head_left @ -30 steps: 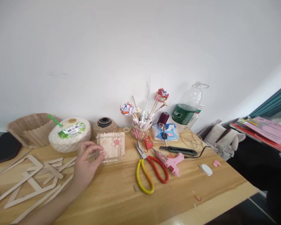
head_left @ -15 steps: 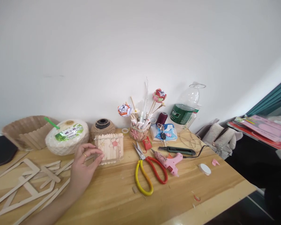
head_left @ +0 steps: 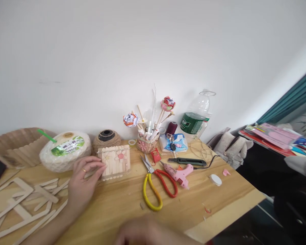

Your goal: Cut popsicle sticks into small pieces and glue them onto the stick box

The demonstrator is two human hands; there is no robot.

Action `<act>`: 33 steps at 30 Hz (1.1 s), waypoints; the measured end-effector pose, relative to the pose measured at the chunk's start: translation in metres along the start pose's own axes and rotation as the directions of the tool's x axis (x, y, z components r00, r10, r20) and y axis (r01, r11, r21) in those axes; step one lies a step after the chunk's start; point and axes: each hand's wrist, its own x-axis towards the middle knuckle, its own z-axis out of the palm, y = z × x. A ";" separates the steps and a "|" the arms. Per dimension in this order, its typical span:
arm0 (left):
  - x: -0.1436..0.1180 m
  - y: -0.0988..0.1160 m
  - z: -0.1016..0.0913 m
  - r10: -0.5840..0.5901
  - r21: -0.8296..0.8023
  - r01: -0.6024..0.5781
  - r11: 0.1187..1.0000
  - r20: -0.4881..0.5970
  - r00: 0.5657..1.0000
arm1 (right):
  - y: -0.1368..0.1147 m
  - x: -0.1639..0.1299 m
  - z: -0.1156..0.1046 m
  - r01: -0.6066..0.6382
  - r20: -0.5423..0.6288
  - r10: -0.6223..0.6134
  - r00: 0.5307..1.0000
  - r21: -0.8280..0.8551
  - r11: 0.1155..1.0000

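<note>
My left hand point(head_left: 84, 178) is closed on the left edge of a small craft-stick panel point(head_left: 117, 161). Pale sticks stand side by side in it, with a pink flower and a yellowish one on the front and a beaded trim along the bottom. It stands upright on the wooden table point(head_left: 112, 207), near a roll of twine point(head_left: 107, 137). At the bottom edge my right hand point(head_left: 148, 231) shows as a blur, its fingers not readable. Scissors point(head_left: 153, 185) with one yellow and one red handle lie beyond it, blades spread, beside a pink glue gun point(head_left: 177, 175).
Loose craft sticks point(head_left: 25, 204) lie on the left, before a wrapped coconut point(head_left: 65, 149) and a brown scalloped container point(head_left: 20, 146). Along the wall stand a decorated pen pot point(head_left: 148, 142) and a plastic bottle point(head_left: 193, 122). A utility knife point(head_left: 187, 161) and white lid point(head_left: 215, 180) lie right.
My right hand has come into view at the bottom. The whole scene sits slightly further left as the camera turned. My left hand keeps its hold on the craft-stick panel.
</note>
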 end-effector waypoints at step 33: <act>-0.003 0.006 0.003 -0.037 -0.129 0.037 0.991 -0.002 0.999 | 0.064 0.074 -0.016 -0.377 -0.486 0.021 0.873 -0.647 0.663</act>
